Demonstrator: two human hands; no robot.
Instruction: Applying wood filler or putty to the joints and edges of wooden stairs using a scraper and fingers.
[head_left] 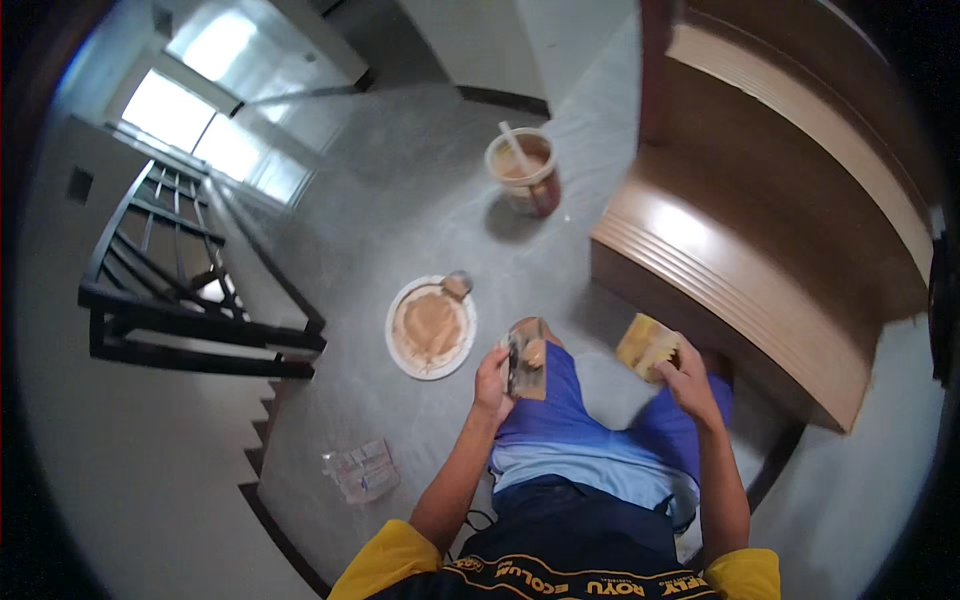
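My left hand (490,388) grips a flat, rectangular putty spreader (524,377), dark and grey-brown, with a dab of tan paste on its face. It is held above my left knee. In my right hand (686,376) is a flat yellow spreader (637,338), smeared with paste and held near the wooden step. To the left of my knee, a round white lid or plate (393,345) lies on the floor, spread with tan paste (432,322). A small round container (457,284) sits at its far right rim.
An open bucket (541,192) of brown paste, with a pale stick (514,146) leaning in it, stands ahead on the grey floor. Wooden steps (690,225) rise at my right. A dark stair railing (200,325) and descending edge lie left. A crumpled plastic packet (362,471) lies nearby.
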